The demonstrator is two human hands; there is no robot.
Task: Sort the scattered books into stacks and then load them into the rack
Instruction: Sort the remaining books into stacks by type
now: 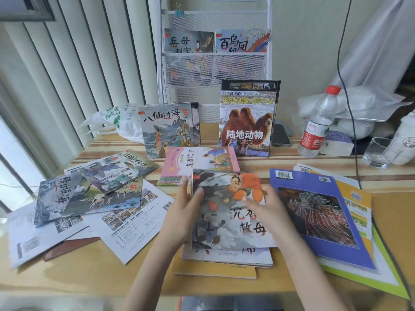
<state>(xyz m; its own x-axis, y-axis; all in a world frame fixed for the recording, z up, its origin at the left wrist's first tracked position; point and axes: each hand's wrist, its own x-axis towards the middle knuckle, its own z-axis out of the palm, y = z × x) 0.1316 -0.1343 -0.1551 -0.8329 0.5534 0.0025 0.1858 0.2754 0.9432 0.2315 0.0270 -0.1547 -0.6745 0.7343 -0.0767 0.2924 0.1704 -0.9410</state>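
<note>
A grey picture book with an orange-clad child on its cover [224, 223] is held above a low stack of books [226, 257] at the table's front centre. My left hand [186, 207] grips its left edge; my right hand [265, 209] lies on its cover with the thumb at its right side. A white mesh rack [214, 63] stands at the back with two picture books [215, 41] in its upper pocket. Several thin picture books [96, 187] lie scattered at the left. A pink stack [199, 163] lies mid-table.
A camel book [248, 118] and a blue picture book [167, 129] stand upright against the rack. Purple and yellow books [318, 212] lie at the right. A water bottle [317, 124], a glass [377, 152], a phone [280, 135] and a plastic bag [116, 122] sit further back.
</note>
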